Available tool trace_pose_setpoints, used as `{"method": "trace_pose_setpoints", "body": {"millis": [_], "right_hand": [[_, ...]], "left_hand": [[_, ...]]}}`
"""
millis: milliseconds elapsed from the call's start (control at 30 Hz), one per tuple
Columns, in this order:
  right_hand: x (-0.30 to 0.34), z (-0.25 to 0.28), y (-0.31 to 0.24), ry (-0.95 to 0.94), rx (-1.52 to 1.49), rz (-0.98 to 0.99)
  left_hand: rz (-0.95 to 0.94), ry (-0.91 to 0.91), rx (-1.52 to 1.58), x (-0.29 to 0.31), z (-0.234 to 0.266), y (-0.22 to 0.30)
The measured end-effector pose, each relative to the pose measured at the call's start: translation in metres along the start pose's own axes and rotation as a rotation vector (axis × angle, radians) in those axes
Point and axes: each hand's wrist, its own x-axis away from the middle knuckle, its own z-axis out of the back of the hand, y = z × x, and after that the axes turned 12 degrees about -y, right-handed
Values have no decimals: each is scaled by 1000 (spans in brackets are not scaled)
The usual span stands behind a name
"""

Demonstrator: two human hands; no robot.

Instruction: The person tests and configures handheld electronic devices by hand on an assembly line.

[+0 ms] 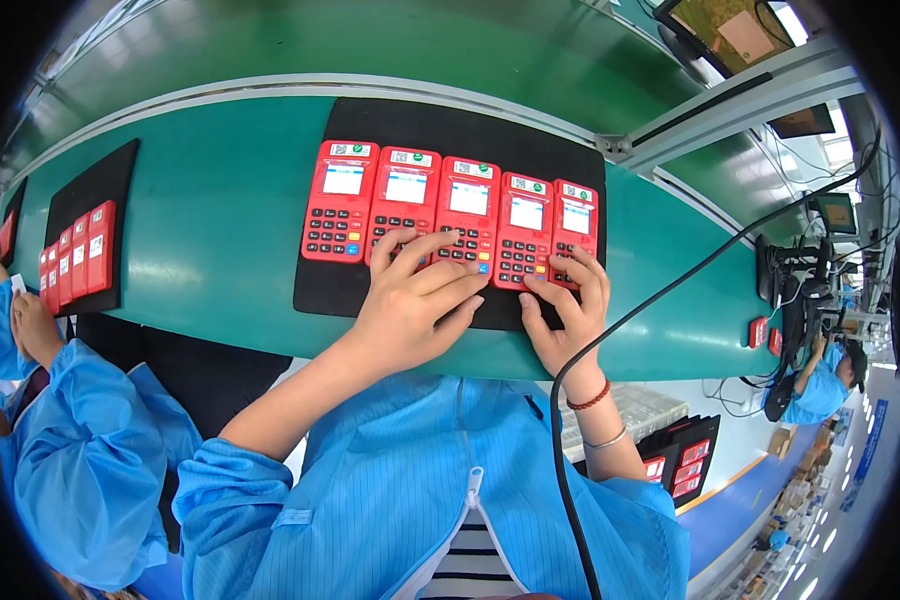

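Several red handheld payment terminals lie side by side, screens lit, on a black mat point(315, 290). My left hand point(407, 305) is spread, palm down, over the lower keys of the middle terminal point(468, 200) and the terminal to its left point(406, 188). Its fingers hide part of both keypads. My right hand point(573, 315) has its fingers apart and bent over the lower ends of the rightmost terminal point(576, 216) and the terminal beside it point(526, 212). Neither hand grips anything. The leftmost terminal point(341, 200) is untouched, its keypad fully visible.
A black cable point(660, 290) crosses in front of my right forearm. On the left, a co-worker in a blue sleeve point(100, 440) sits by another mat point(105, 190) with red terminals point(98, 247). A metal frame point(740, 100) rises at the far right of the green table point(220, 230).
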Motion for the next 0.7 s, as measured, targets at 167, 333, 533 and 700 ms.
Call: {"method": "trace_pose_setpoints", "body": {"millis": [167,333,533,700], "right_hand": [[3,3,0,18,17,-36],[15,12,7,123,30,-150],[24,16,13,149,75,-199],[21,16,12,145,42,-226]], "left_hand": [[52,41,5,-2,3,6],[58,28,31,-3,3,5],[6,42,-10,1,2,1],[-2,47,-6,1,2,1]]}}
